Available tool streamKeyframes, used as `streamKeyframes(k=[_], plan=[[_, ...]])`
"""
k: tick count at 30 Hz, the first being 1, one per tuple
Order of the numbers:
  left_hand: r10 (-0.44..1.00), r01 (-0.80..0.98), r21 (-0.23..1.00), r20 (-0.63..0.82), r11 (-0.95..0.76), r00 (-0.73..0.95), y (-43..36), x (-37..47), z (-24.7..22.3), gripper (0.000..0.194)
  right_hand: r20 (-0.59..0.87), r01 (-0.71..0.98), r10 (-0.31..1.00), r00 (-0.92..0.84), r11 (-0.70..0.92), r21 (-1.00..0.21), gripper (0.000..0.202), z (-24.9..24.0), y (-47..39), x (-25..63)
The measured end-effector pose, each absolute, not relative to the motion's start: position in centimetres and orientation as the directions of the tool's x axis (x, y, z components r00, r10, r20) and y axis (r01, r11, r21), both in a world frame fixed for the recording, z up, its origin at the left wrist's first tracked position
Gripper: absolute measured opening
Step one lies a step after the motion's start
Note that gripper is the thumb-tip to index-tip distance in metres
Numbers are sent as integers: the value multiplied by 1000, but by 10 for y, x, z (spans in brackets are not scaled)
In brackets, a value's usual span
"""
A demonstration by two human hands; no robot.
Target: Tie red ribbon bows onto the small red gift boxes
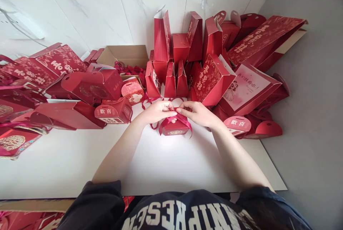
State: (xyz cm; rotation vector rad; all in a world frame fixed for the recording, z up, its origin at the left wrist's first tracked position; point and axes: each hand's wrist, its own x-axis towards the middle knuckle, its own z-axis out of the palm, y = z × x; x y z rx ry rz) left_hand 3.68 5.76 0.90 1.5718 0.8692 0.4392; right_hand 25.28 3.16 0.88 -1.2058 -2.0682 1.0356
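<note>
On the white table (171,167), a small red box (175,130) sits directly under the fingertips, a magenta ribbon (183,119) draping its near side. Over its top, the left hand (157,111) and right hand (197,113) pinch that ribbon, nearly meeting. Red cartons (162,40) stand beyond.

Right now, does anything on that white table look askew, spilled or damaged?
Nothing looks spilled or clearly damaged. At the right, one large red box leans steeply, unlike the tall box upright at the back, though the view may exaggerate this. The ribbon at the fingers looks ordinary.
</note>
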Motion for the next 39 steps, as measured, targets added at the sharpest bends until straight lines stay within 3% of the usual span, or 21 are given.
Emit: streamKeyframes(k=[5,15,24,29,33,39], plan=[[723,305,952,-192,-27,664,57,37,10,26,67,433,895,-441,277,-858,21,5,33,252],[715,289,957,-211,13,666,59,36,10,26,68,314,860,-505,257,-914,27,6,30,251],[714,325,945,-201,-40,671,59,35,10,29,188,327,929,-318,294,-898,20,-24,21,239],[708,285,958,-196,-7,678,61,35,7,29,388,305,884,-260,456,-836,12,-35,17,240],[721,296,955,-219,20,658,61,35,4,28,538,244,762,-361,634,-734,11,-41,19,248],[728,293,956,-209,12,653,60,36,7,26,569,335,624,-535,776,-535,18,-38,24,258]])
